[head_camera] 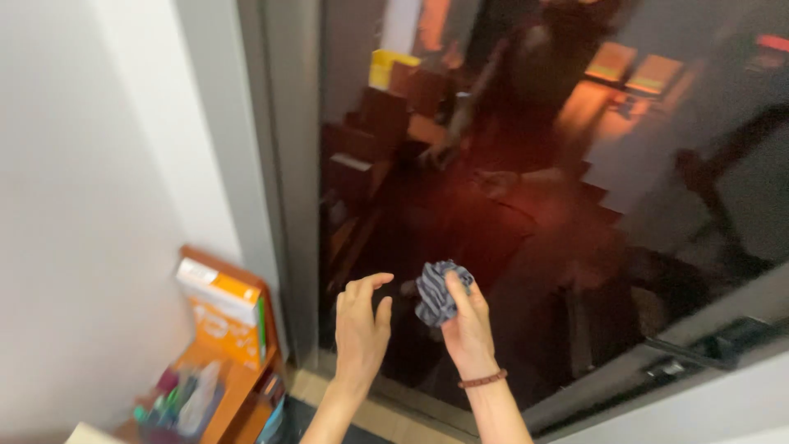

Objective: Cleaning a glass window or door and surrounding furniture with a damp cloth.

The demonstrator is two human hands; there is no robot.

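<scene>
Right hand (467, 322) gripped a crumpled grey cloth (437, 291) just before the dark window pane (526, 164); left hand (360, 326) hovered beside, fingers spread, empty. Good wiping likely required flat, even pressure on the glass.

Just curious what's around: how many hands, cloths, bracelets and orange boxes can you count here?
Hands: 2, left hand and right hand
Cloths: 1, grey cloth in the right hand
Bracelets: 1, bracelet
Orange boxes: 1, box
Total: 5
</scene>
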